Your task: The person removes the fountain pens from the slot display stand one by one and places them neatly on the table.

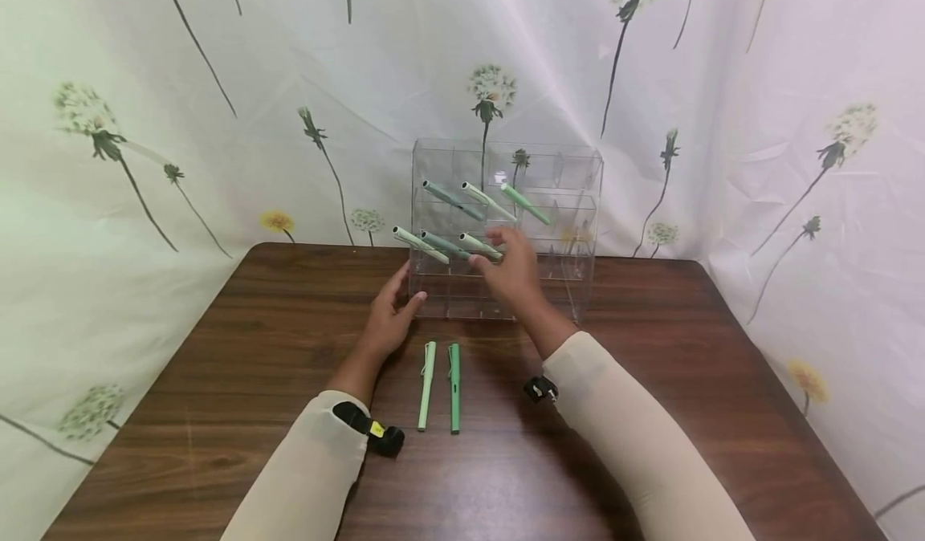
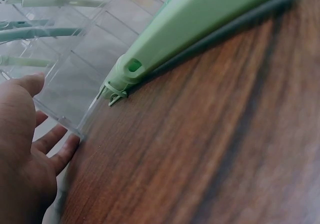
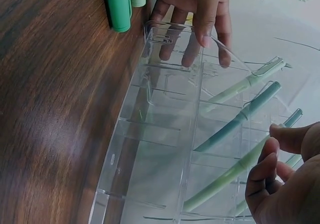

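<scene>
A clear plastic pen organizer (image 1: 571, 284) with stepped compartments stands at the back of the table. My left hand (image 1: 390, 316) holds its left side, thumb in front and fingers behind the edge. My right hand (image 1: 513, 272) is at the middle tier, thumb and bent fingers spread either side of a pale green pen (image 3: 225, 179) leaning in a compartment. A paler pen (image 1: 421, 244) and a teal pen (image 1: 444, 244) lean left of it. Behind, another teal pen (image 1: 451, 200), a whitish-green pen (image 1: 487, 200) and a green pen (image 1: 526, 204) lean in the tier above.
A light green pen (image 1: 427, 384) and a darker green pen (image 1: 454, 388) lie side by side on the wooden table (image 1: 238, 412), in front of the organizer between my forearms. A flower-printed white curtain (image 1: 361, 67) hangs close behind the organizer and along both sides.
</scene>
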### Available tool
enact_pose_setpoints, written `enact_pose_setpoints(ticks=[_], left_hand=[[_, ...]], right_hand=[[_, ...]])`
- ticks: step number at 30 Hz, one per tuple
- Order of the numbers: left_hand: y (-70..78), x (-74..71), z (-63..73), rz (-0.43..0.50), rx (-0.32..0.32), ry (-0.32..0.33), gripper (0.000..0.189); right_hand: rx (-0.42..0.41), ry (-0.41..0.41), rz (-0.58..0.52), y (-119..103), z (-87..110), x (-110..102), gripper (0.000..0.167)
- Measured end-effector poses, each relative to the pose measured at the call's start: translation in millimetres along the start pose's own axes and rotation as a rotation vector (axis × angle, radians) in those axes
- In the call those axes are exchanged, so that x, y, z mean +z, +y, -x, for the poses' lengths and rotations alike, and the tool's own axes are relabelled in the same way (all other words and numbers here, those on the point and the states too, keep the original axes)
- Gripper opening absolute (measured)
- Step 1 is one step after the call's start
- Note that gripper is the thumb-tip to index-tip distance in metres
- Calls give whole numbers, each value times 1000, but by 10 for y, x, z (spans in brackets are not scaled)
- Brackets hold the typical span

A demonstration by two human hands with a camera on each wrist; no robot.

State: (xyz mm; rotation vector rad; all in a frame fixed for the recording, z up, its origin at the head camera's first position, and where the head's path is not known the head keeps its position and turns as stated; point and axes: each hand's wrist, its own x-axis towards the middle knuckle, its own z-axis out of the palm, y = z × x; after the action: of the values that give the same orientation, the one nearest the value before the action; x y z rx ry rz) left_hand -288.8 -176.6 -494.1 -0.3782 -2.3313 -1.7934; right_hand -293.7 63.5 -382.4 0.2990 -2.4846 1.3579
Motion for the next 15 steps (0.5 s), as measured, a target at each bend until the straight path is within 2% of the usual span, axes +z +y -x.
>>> enact_pose_setpoints(ticks=[10, 15], left_hand=[[1, 3, -9, 7, -7, -6, 69], [-1, 2, 7, -1, -18, -5, 70]], right_hand=[[14, 52, -33, 49, -88, 65, 39], [-7, 90, -52, 98, -114, 126, 34]])
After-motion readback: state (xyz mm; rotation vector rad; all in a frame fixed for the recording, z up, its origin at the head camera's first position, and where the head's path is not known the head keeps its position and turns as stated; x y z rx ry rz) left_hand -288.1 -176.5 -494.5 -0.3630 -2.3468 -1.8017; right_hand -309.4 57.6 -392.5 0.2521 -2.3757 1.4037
